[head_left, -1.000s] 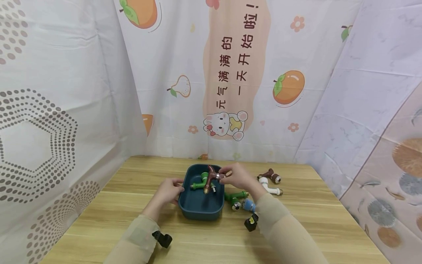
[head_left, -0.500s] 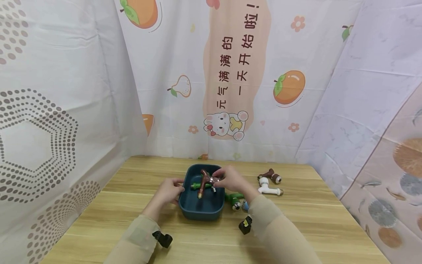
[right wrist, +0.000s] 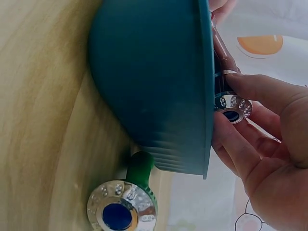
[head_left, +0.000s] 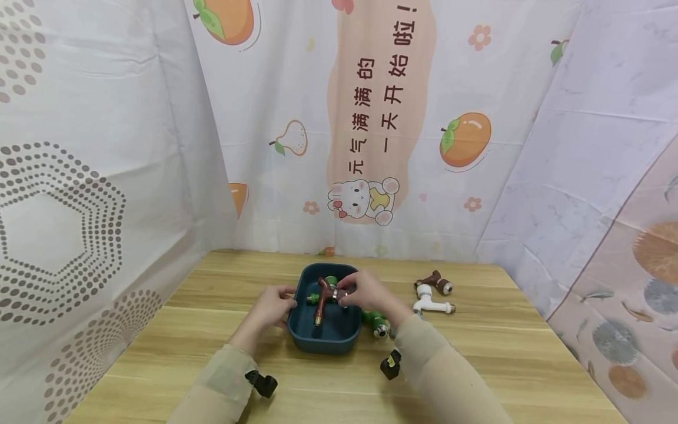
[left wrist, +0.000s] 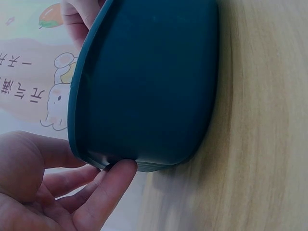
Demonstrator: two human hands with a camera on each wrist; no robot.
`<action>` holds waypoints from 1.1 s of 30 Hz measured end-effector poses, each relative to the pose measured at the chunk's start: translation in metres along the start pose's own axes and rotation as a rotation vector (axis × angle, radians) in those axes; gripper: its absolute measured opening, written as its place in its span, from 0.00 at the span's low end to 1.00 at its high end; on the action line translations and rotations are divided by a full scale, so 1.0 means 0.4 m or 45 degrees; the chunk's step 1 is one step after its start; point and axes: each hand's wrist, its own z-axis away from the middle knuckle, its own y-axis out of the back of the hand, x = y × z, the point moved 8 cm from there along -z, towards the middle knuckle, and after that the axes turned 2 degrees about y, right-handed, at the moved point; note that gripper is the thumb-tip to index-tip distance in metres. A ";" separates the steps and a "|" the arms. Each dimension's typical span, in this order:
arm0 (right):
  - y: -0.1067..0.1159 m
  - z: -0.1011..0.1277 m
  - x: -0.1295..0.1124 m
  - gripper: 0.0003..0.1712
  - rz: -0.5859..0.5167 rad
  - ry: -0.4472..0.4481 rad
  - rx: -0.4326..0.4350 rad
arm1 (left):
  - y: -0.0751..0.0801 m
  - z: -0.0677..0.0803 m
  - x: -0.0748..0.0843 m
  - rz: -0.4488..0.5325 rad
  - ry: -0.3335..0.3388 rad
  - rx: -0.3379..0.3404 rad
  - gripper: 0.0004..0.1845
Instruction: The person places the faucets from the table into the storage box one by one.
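A dark teal plastic basin (head_left: 324, 346) stands on the wooden table. Its left rim is pinched by my left hand (head_left: 271, 306), with the thumb and fingers on either side of the wall in the left wrist view. My right hand (head_left: 368, 294) reaches over the right rim and holds a brown faucet (head_left: 322, 300) by its chrome end, inside the basin. Under it lies a green faucet (head_left: 313, 298), partly covered. The right wrist view shows the chrome collar (right wrist: 233, 107) between thumb and fingers, just past the basin's rim.
Right of the basin lies another green faucet (head_left: 377, 325); a blue one beside it is mostly hidden by my right arm. Farther right are a white faucet (head_left: 431, 303) and a second brown faucet (head_left: 435, 282). A printed curtain (head_left: 296, 194) hangs behind the table.
My right hand has moved left and lowered the brown faucet into the basin, over the green one. The left hand has stayed at the left rim.
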 end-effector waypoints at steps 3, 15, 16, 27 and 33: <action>-0.003 0.001 -0.001 0.18 0.004 0.001 -0.013 | 0.000 0.001 0.001 -0.001 0.004 -0.005 0.23; -0.032 -0.007 -0.010 0.14 0.004 0.032 -0.059 | 0.002 0.009 0.013 0.001 -0.010 -0.010 0.24; -0.034 -0.007 -0.010 0.14 0.003 0.032 -0.063 | 0.002 0.010 0.013 -0.001 -0.014 -0.012 0.24; -0.062 -0.004 -0.023 0.14 0.031 0.041 -0.097 | 0.000 0.005 0.008 0.005 -0.005 -0.013 0.24; -0.065 -0.006 -0.030 0.14 0.028 0.042 -0.082 | 0.003 0.006 0.009 -0.006 -0.004 -0.003 0.24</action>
